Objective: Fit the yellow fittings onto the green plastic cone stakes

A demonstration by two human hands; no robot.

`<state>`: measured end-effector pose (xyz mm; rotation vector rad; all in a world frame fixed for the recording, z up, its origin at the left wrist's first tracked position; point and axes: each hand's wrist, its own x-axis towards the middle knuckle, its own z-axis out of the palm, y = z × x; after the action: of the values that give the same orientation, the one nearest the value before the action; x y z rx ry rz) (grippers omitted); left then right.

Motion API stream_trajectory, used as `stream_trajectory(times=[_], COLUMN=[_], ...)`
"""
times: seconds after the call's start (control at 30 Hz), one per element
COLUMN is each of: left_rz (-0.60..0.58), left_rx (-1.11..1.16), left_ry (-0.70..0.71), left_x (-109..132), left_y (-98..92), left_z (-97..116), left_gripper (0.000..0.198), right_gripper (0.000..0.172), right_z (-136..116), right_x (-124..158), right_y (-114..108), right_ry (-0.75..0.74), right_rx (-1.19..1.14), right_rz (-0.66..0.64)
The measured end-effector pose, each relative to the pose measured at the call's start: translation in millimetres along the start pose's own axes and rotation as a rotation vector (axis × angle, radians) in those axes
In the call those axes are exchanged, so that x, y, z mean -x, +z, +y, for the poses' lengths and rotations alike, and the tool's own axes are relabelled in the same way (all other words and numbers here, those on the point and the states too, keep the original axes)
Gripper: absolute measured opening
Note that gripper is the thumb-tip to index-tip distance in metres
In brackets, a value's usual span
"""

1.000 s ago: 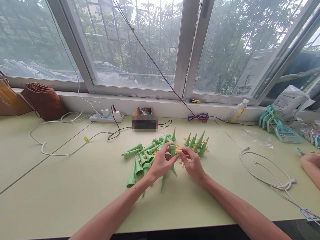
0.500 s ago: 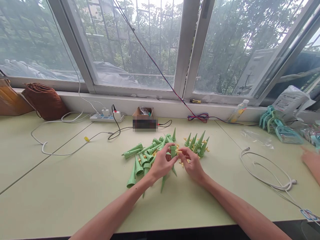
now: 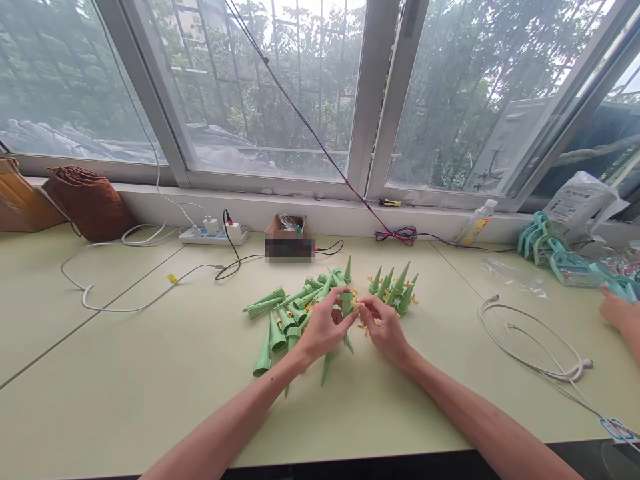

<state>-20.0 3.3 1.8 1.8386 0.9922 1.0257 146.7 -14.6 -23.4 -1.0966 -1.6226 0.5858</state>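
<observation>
My left hand [image 3: 326,327] is closed around a green plastic watering spike [image 3: 345,304], held with its wide end up. The thumb and fingers of my right hand [image 3: 381,328] pinch a small yellow valve [image 3: 357,305] against the spike's side; the fingertips partly hide how far it sits in. To the left and behind lies a pile of loose green spikes [image 3: 278,339], some with wide open ends showing. Beyond my right hand several green spikes [image 3: 399,285] stand points up, with yellow valves at their sides. More yellow pieces lie partly hidden between my hands.
A small cardboard box [image 3: 273,225] and a power strip [image 3: 189,235] stand along the windowsill. A white cable [image 3: 525,360] loops on the right. Teal hangers [image 3: 537,240] and a bottle [image 3: 477,223] are at the back right. A co-worker's hand [image 3: 617,313] reaches in at the right edge.
My hands stay almost in place, with the valve still at the spike. At the right edge the co-worker's hand has shifted slightly, and a teal item now shows beside it.
</observation>
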Motion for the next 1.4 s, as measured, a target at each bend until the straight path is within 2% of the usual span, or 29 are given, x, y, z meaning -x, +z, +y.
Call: stream_trajectory(times=[0.37, 0.77, 1.03, 1.27, 1.4], left_rz=[-0.004, -0.02, -0.032, -0.011, -0.006], left_rx=[0.009, 0.013, 0.071, 0.153, 0.146], left_ry=[0.003, -0.003, -0.059, -0.126, -0.123], left_x=[0.2, 0.4, 1.0, -1.2, -1.1], left_y=[-0.4, -0.1, -0.2, -1.7, -2.7], left_z=[3.6, 4.1, 3.7, 3.6, 4.2], left_gripper=[0.044, 0.043, 0.046, 0.048, 0.049], right_gripper=[0.033, 0.04, 0.034, 0.021, 0.019], right_z=[-1.5, 2.7, 1.5, 0.6, 0.4], right_x=[-0.2, 0.0, 0.8, 1.0, 0.7], right_y=[-1.1, -1.7, -2.0, -1.2, -1.0], right_ry=[-0.015, 0.041, 0.009, 0.005, 0.003], right_rx=[0.009, 0.032, 0.033, 0.015, 0.001], right_rz=[0.011, -0.019, -0.003, 0.046, 0.048])
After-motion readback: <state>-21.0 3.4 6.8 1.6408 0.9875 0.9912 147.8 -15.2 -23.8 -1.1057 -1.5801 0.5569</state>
